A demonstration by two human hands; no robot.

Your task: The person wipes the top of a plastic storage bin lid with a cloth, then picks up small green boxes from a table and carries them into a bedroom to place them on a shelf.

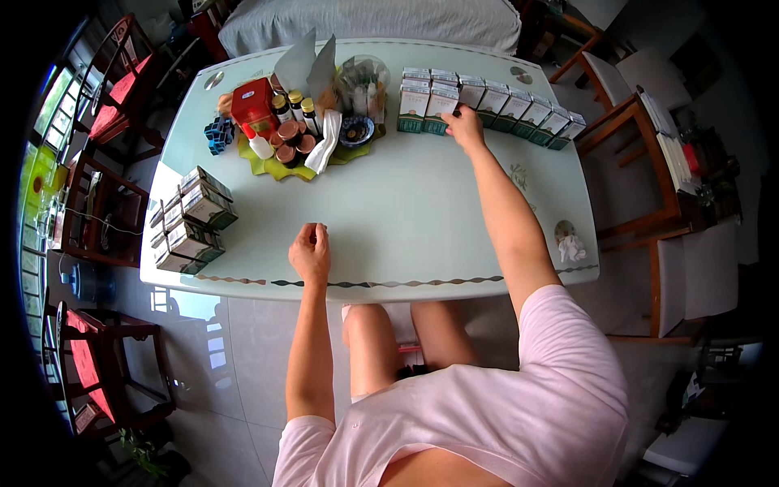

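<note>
My right hand (465, 128) is at the far side of the table, its fingers pinching the right edge of a white-and-green carton (439, 109). That carton stands upright beside a matching carton (412, 108), in front of a row of similar cartons (514, 106) that curves off to the right. Near the front edge, my left hand (310, 251) rests over the tabletop with its fingers curled in; nothing shows in it. Several more cartons (204, 206), banded with dark strips, lie grouped at the table's left side.
A yellow-green leaf-shaped mat (281, 170) bears a red box (252, 103), capped bottles (296, 105), brown-lidded jars (287, 153) and a blue bowl (356, 131). Beside it sits a blue block-like object (219, 135). Crumpled tissue (571, 248) lies near the right edge. Wooden chairs (645, 164) flank the table.
</note>
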